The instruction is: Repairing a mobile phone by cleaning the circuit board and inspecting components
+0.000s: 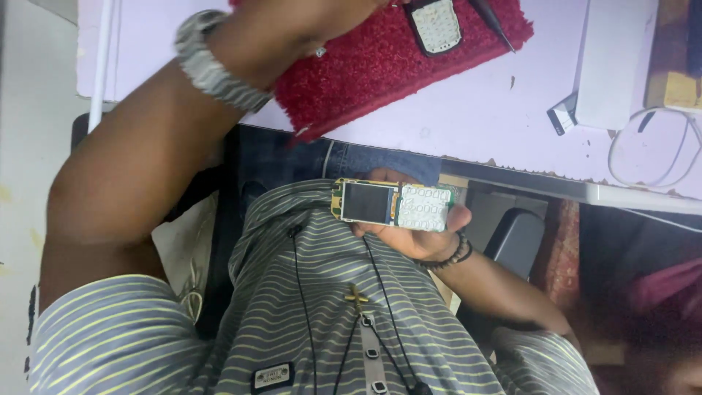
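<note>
Close against the striped shirt, the right hand (413, 235) is cupped palm-up and closed around a small bar-shaped mobile phone stripped of its casing (395, 206), bare screen and white keypad sheet facing up, so the opening-up looks done and any work on the board itself not yet begun. Beyond it, the left hand (307, 18), wrist bent and wearing a metal watch, reaches over a fluffy red mat (380, 66) on the pale lilac table (475, 117); it is cropped, so I cannot tell its grip. Just beside that hand lie a black-framed keypad cover (435, 25) and a thin black tool (493, 25).
</note>
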